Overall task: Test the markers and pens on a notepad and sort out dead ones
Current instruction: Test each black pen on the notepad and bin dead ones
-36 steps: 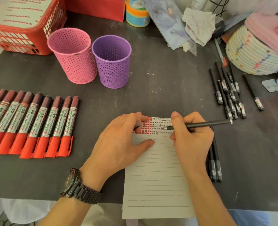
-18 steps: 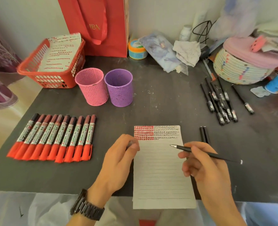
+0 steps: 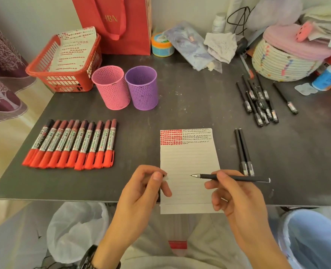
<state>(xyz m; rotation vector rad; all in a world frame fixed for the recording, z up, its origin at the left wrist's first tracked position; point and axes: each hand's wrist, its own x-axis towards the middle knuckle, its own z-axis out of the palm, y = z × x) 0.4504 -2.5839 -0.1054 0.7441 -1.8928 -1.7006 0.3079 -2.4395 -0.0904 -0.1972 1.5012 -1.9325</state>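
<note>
A lined notepad [image 3: 188, 160] lies at the table's front edge, with red and black test marks across its top. My right hand [image 3: 236, 199] holds an uncapped black pen [image 3: 236, 178] above the pad's lower part, tip pointing left. My left hand [image 3: 141, 193] pinches a small pen cap [image 3: 165, 178] at the pad's left edge. Several red markers [image 3: 73, 144] lie in a row at the left. Two black pens [image 3: 243, 152] lie beside the pad on the right, and several more black pens [image 3: 259, 101] lie further back.
A pink cup [image 3: 112, 88] and a purple cup [image 3: 142, 88] stand behind the pad. A red basket [image 3: 63, 74] with used sheets sits at the back left. A woven basket [image 3: 283, 61] and clutter line the back right. Two lined bins [image 3: 73, 230] stand below the table.
Both hands have drawn back from the top of the pad toward the front edge. The pen tip has lifted off the marks, and the view has pulled back.
</note>
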